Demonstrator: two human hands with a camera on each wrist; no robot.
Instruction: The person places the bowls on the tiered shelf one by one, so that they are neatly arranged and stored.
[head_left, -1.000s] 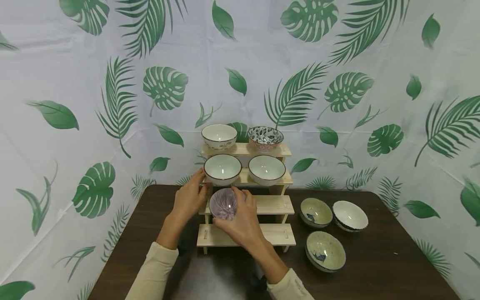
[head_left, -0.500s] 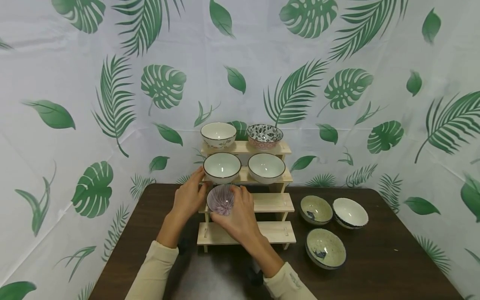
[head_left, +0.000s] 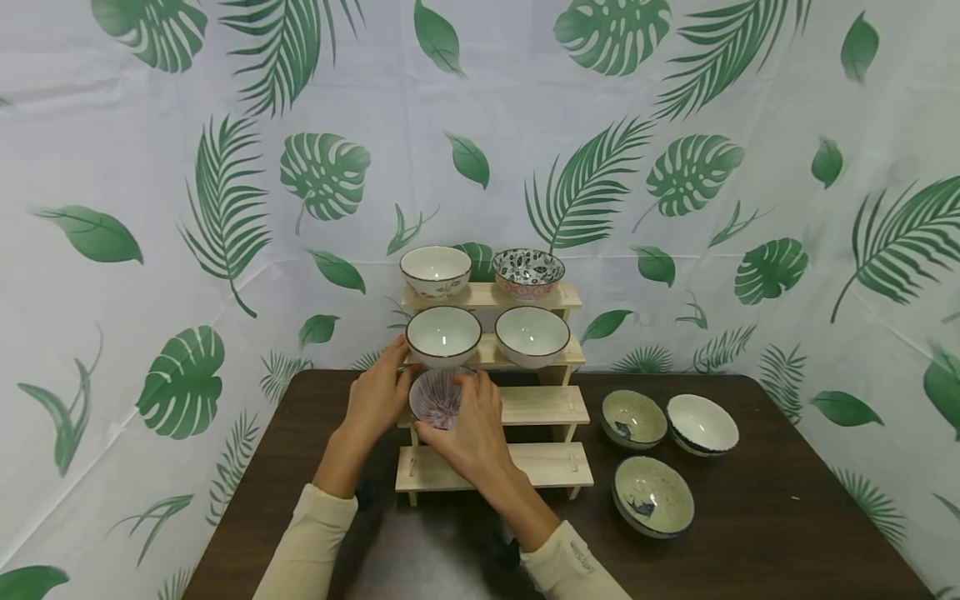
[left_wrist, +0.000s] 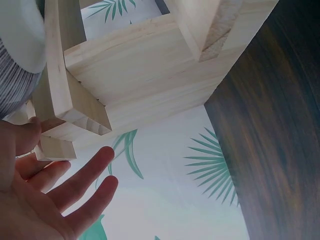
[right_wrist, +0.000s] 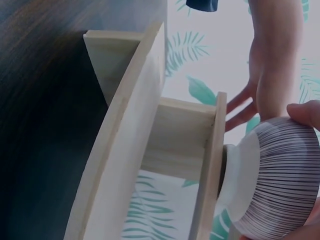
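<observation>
The striped bowl (head_left: 435,402), its lined interior showing, is at the 9 o'clock end of the wooden stand's (head_left: 543,406) second-lowest step, gripped by the right hand (head_left: 471,429). The left hand (head_left: 375,395), fingers spread, is beside it. Four bowls (head_left: 532,337) stand toward 12 o'clock. On the worktop (head_left: 772,542), toward 3 to 4 o'clock, are two speckled bowls (head_left: 653,497), blue-marked inside, and a white bowl (head_left: 703,423). Since a second ago, the striped bowl has shifted slightly toward 10.

Shows as a round bowl (head_left: 432,402), streaked purple inside, finely dark-striped outside above a pale base; held from the right, mouth up; at the left end of the second-nearest wooden step (head_left: 545,405); on it or just above, hard to tell.
</observation>
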